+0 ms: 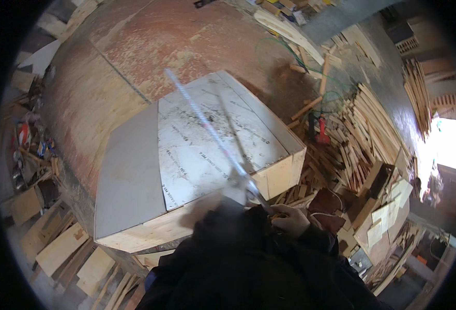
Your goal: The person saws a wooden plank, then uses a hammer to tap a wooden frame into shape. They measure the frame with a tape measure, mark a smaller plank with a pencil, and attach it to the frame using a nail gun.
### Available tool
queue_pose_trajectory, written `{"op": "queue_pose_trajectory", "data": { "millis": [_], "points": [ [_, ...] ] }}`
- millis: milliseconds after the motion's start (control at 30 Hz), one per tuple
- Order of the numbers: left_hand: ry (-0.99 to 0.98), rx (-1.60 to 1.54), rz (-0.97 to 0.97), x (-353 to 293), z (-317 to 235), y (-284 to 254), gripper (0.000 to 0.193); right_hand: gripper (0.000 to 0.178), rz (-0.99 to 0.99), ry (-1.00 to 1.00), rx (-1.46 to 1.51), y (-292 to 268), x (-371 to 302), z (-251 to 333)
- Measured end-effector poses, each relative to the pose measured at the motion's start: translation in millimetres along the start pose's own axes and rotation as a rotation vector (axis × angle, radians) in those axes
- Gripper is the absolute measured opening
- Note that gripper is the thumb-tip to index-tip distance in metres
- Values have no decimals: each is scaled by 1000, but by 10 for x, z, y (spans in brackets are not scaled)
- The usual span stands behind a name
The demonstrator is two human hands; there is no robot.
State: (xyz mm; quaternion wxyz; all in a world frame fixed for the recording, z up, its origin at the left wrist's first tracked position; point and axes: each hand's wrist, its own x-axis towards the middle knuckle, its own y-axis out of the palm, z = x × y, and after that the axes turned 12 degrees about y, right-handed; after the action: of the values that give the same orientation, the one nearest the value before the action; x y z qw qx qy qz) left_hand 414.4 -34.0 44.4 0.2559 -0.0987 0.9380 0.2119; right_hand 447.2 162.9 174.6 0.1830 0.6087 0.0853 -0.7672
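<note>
Toward 5 o'clock from the centre, the gloved right grip (290, 219) is curled around the near end of a long thin strip (207, 126), which slants toward 11 o'clock over a white-topped wooden box (189, 165). At 6 o'clock the left grip (237, 192) is blurred; I cannot tell whether it is closed.

Long pale strip (206, 124), blurred

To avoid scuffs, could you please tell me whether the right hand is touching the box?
Apart: the head view shows scrap wood in a visible gap between the right hand and the box.
</note>
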Motion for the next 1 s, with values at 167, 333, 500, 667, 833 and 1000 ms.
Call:
{"op": "queue_pose_trajectory", "data": {
  "millis": [167,333,500,667,833,1000],
  "points": [
    [-71,-107,78,957,-586,-886,19,62,27,32,-221,-333,-440,-354],
    [-70,88,-203,1920,-1128,-1659,28,62,129,30,-125,-501,-705,-764],
    [-88,-207,-310,2368,-821,-1752,28,48,152,-83,-200,-446,-546,-770],
    [-56,490,-44,2152,-611,-1266,32,41,30,-21,-220,-377,-526,-346],
    [487,1128,255,695,-458,-466,38,35,-166,69,43,-461,-454,200],
    [683,1292,385,49,-466,-224,20,30,-284,-126,-125,-808,-40,514]
  ]
}}
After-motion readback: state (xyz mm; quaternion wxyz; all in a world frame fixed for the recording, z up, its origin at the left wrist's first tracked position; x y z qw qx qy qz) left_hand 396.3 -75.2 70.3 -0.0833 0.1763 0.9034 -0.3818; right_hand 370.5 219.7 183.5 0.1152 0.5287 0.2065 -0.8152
